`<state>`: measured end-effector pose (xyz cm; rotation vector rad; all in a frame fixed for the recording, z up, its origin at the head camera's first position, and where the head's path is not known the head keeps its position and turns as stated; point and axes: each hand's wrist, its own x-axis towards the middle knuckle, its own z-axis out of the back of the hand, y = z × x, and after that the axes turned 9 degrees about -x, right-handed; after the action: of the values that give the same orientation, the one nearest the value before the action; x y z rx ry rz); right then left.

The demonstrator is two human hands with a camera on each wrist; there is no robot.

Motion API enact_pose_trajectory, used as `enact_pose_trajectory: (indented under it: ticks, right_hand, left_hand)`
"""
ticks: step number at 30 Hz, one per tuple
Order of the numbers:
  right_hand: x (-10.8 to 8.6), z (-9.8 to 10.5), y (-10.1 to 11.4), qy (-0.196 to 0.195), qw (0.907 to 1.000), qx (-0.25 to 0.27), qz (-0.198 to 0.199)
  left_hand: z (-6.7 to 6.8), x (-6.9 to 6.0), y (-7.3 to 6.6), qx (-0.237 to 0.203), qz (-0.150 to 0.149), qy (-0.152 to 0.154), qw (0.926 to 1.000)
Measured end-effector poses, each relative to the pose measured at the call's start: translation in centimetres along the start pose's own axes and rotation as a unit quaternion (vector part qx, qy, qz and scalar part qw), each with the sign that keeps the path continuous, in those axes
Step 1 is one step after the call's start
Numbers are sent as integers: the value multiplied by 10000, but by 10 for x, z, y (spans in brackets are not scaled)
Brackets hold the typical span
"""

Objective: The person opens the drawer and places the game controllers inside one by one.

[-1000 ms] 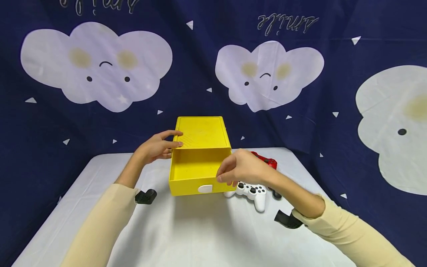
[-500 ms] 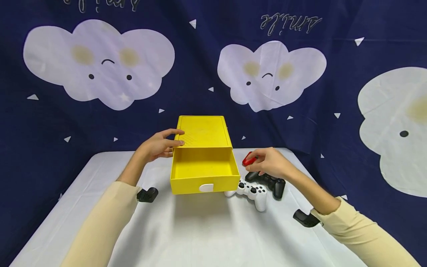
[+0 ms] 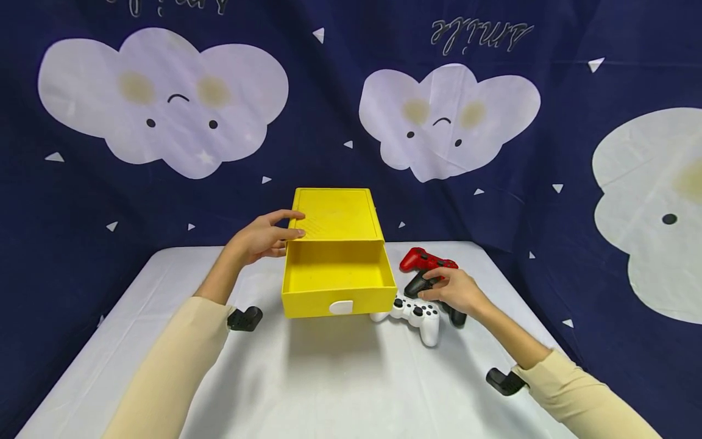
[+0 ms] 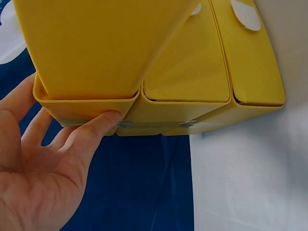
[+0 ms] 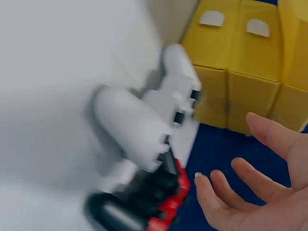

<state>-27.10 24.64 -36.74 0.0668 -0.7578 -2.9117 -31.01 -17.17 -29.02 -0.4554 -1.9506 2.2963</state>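
Head view shows my two hands well apart from each other, each at its own work. My left hand (image 3: 263,238) lies on the yellow plastic box-shaped cabinet (image 3: 337,213), at its left side, with the fingers spread; two of them reach over the top, and they are not closed around anything. The cabinet stands in the middle of the white cloth-covered table (image 3: 340,390). Its yellow rectangular top drawer (image 3: 312,305) stands out toward me, and on the drawer's front is a white rounded handle (image 3: 341,307). Left wrist view shows that the two drawers below are pushed in.

On the right, just beside the cabinet, three game controllers lie close together: the red plastic one (image 3: 419,260) is the farthest, the black plastic one (image 3: 419,285) is in the middle, and the white plastic one (image 3: 417,312) is the nearest, partly hidden by the drawer.

My right hand (image 3: 455,289) is above the black controller and covers part of it. Its fingers are a little bent, with space between them, and hold nothing; right wrist view shows the fingertips near the controllers.

Both my arms wear cream long sleeves (image 3: 164,372). At the far side hangs a dark blue fabric (image 3: 323,122) with white clouds (image 3: 164,97).
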Motion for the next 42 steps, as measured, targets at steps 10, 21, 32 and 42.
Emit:
enact_pose_trajectory:
  ticks: [10, 21, 32, 42]
  right_hand:
    - [-10, -33, -21, 168, 9988, 186, -421]
    - [-10, -56, -29, 172, 9976, 457, -494]
    - [-7, -65, -28, 184, 9979, 196, -595]
    - [-3, -67, -29, -80, 9984, -42, -552]
  left_hand:
    - [0, 0, 0, 103, -7, -49, 9999]
    - [-1, 2, 0, 64, 31, -109, 9999]
    - [0, 1, 1, 47, 9, -111, 9999]
    - [-1, 1, 1, 59, -20, -81, 9999]
